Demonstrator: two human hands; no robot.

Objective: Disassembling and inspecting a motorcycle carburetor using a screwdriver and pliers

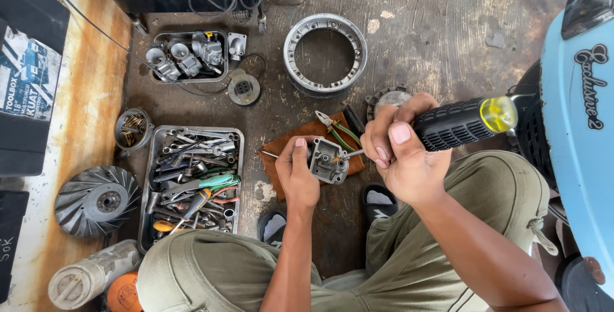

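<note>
My left hand (297,174) grips a small grey metal carburetor part (327,160) over a brown rag (281,158) on the floor. My right hand (400,152) is closed around a screwdriver with a black ribbed handle and yellow end cap (464,122). Its thin shaft (350,154) points left and its tip touches the metal part. Green-handled pliers (338,130) lie on the rag just behind the part.
A metal tray of wrenches and screwdrivers (192,181) lies left of my knee. Farther back are a tray of carburetor parts (188,56), a metal ring (325,54), a tin of screws (132,128) and a finned fan wheel (96,200). A blue scooter body (582,139) stands at the right.
</note>
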